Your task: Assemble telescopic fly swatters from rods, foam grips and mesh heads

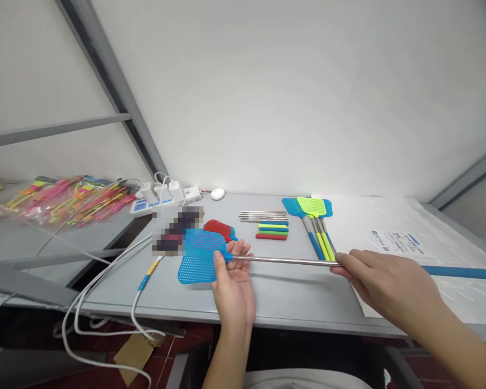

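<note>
A blue fly swatter (200,268) with a long metal rod is held level above the table's front. My left hand (235,286) pinches the neck of its mesh head, thumb on top. My right hand (383,275) is closed round the rod farther right, and the swatter's blue handle sticks out beyond it. Behind my left hand lies a red swatter head (219,229). Several metal rods (263,216) lie in a row at the back, with coloured handle sleeves (272,230) in front of them. Finished-looking swatters (314,208) in blue and yellow-green lie fanned nearby.
A power strip (146,205) with plugs and white cables (105,265) takes up the left side. Bagged colourful swatters (76,200) lie on the far left. A white wrapped sheet (372,216) covers the right. A white mouse-like object (217,194) sits by the wall.
</note>
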Available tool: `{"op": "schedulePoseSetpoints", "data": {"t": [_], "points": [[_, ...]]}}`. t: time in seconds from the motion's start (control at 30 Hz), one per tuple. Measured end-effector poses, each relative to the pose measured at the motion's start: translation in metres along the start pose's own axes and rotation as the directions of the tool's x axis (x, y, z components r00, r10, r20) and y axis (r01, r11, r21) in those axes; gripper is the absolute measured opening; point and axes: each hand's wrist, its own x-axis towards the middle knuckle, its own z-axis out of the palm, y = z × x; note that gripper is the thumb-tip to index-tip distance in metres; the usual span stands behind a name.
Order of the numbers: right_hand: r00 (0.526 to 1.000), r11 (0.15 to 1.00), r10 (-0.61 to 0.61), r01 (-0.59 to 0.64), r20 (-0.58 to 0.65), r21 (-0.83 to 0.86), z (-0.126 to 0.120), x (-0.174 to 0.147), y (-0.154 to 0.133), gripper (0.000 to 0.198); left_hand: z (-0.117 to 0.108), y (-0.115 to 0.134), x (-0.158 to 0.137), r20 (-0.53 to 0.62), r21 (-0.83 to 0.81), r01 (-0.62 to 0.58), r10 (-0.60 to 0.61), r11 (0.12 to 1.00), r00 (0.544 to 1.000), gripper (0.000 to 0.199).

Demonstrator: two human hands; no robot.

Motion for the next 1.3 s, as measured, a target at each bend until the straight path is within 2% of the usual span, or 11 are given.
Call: {"op": "schedulePoseSetpoints", "data": {"t": [0.1, 0.2, 0.37, 0.53, 0.67, 0.83, 0.93, 1.0, 1.1, 1.2, 1.3], "points": [[0.997, 0.994, 0.053, -0.058, 0.055, 0.097, 0.006, 0.017, -0.018, 0.038, 0.016, -0.008, -0.009, 0.109, 0.02, 0.061, -0.063, 0.998, 0.992, 0.032], [0.988, 0.955, 0.134, -0.149, 0.075, 0.256, 0.009, 0.035, -0.031, 0.035, 0.036, -0.008, -0.016, 0.264, 0.031, 0.005, -0.013, 1.0, 0.964, 0.033], [0.971, 0.908, 0.228, -0.241, 0.079, 0.342, 0.001, 0.06, -0.031, 0.03, 0.067, 0.007, 0.003, 0.426, 0.071, -0.04, 0.006, 0.997, 0.905, 0.035], [0.955, 0.904, 0.28, -0.297, 0.1, 0.308, 0.002, 0.057, 0.005, 0.028, 0.084, 0.02, 0.045, 0.278, 0.042, 0.042, -0.052, 0.998, 0.959, 0.033], [0.909, 0.843, 0.282, -0.388, 0.308, 0.372, 0.02, 0.035, 0.045, 0.028, 0.084, 0.02, 0.075, 0.188, 0.059, 0.028, -0.039, 0.998, 0.981, 0.032], [0.923, 0.786, 0.19, -0.348, 0.336, 0.511, 0.053, 0.022, 0.05, 0.03, 0.085, -0.015, 0.062, 0.161, 0.113, -0.024, 0.006, 0.993, 0.987, 0.032], [0.892, 0.649, 0.192, -0.429, 0.41, 0.629, 0.062, 0.03, 0.038, 0.027, 0.097, -0.045, 0.034, 0.268, 0.192, 0.039, -0.091, 0.981, 0.959, 0.036], [0.828, 0.48, 0.199, -0.549, 0.525, 0.684, 0.06, 0.038, 0.038, 0.031, 0.107, -0.058, 0.023, 0.313, 0.225, 0.029, -0.1, 0.974, 0.944, 0.041], [0.676, 0.059, 0.067, -0.737, 0.734, 0.674, 0.049, 0.047, 0.048, 0.038, 0.118, -0.066, 0.026, 0.346, 0.273, 0.03, -0.127, 0.962, 0.93, 0.041], [0.526, -0.434, -0.202, -0.804, 0.826, 0.406, 0.042, 0.051, 0.051, 0.039, 0.119, -0.069, 0.043, 0.36, 0.32, 0.092, -0.211, 0.943, 0.909, 0.043], [0.437, -0.627, -0.321, -0.763, 0.84, 0.158, 0.046, 0.054, 0.038, 0.039, 0.113, -0.072, 0.058, 0.353, 0.353, 0.142, -0.272, 0.925, 0.895, 0.044]]}}
